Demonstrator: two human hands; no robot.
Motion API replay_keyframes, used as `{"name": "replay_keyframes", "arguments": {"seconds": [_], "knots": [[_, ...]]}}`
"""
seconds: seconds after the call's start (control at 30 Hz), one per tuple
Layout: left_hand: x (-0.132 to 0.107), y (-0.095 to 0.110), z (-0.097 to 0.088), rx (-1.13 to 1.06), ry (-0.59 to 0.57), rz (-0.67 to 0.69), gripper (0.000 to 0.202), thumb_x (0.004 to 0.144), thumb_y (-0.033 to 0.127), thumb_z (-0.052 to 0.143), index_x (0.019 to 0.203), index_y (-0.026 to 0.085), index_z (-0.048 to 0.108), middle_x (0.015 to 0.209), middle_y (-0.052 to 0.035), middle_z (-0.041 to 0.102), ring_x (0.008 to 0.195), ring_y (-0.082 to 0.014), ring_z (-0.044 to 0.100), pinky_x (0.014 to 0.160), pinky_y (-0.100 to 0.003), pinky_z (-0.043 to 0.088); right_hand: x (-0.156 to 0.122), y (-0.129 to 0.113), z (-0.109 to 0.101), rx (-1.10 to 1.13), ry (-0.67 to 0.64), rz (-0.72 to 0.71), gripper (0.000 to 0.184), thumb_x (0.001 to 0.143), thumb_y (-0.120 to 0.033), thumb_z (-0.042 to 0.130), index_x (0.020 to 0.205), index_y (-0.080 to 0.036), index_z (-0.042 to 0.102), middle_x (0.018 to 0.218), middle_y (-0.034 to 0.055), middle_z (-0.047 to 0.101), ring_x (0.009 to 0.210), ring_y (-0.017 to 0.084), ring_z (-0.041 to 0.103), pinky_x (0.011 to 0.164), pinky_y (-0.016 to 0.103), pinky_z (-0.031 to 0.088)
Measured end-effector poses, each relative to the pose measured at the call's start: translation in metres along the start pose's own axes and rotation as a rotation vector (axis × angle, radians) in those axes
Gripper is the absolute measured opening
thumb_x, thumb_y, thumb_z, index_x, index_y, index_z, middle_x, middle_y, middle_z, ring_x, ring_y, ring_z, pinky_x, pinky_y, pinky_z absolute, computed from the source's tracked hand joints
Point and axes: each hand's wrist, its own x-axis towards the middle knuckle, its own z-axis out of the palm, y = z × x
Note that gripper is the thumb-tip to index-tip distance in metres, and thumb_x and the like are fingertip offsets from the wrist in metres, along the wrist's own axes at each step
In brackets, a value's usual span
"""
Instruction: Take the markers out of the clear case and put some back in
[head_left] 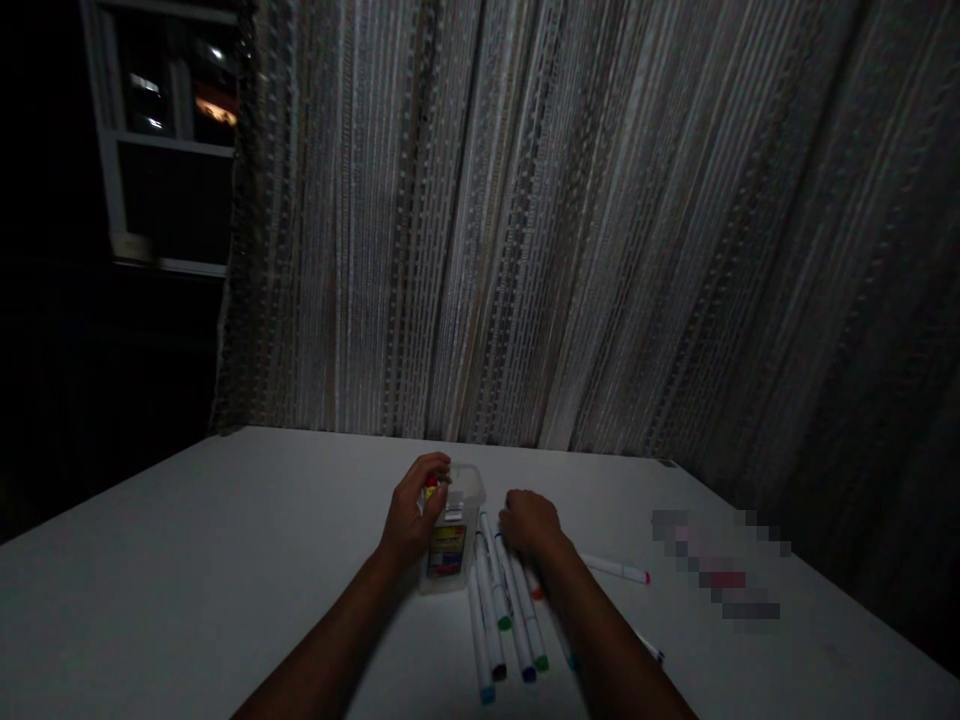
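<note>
A clear plastic case (472,490) with a printed label lies on the white table. My left hand (411,510) is curled around its left side, thumb and fingers closed on it. Red and yellow marker ends (430,488) show between that thumb and the fingers. To the right of the case, my right hand (531,520) is closed, knuckles up, beside the far ends of several white markers (495,590). Whatever its fingers may hold is hidden. The markers lie loosely side by side, with blue, green, dark and teal ends toward me.
A white marker with a pinkish-red end (619,569) lies right of my right wrist. Another marker with a dark end (651,648) is partly behind my right forearm. The white table (225,560) reaches back to a patterned curtain (450,220). A pixelated patch covers something at right.
</note>
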Motion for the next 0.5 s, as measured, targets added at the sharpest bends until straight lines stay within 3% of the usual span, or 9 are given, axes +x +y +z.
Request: {"name": "replay_keyframes", "arguments": {"seconds": [0.13,0.27,0.5], "knots": [[0.000,0.001,0.000,-0.001,0.003,-0.005,0.030,0.083,0.043,0.039,0.086,0.017,0.053,0.102,-0.0102,0.054,0.102,-0.0217,0.050,0.087,-0.036,0.041,0.001,0.002,0.012,0.071,0.045,-0.061,0.031,0.082,-0.022,0.037,0.103,-0.015,0.060,0.109,0.0119,0.060,0.102,0.023,0.053,0.079,0.031,0.039],[0.000,0.002,0.000,-0.006,0.009,0.012,0.030,0.083,0.043,0.040,0.088,0.017,0.053,0.101,-0.0096,0.054,0.101,-0.0211,0.051,0.085,-0.034,0.042,-0.003,0.009,0.019,0.089,0.030,-0.054,0.031,0.083,-0.020,0.035,0.094,-0.014,0.064,0.101,0.0114,0.063,0.096,0.021,0.055,0.078,0.029,0.037],[0.000,0.001,0.000,-0.002,0.006,0.008,0.029,0.082,0.042,0.040,0.087,0.017,0.054,0.102,-0.0089,0.053,0.098,-0.0205,0.052,0.082,-0.033,0.043,-0.005,0.017,0.018,0.175,0.021,-0.027,0.034,0.083,-0.020,0.037,0.108,-0.012,0.059,0.111,0.0104,0.061,0.103,0.020,0.053,0.084,0.026,0.036]]}}
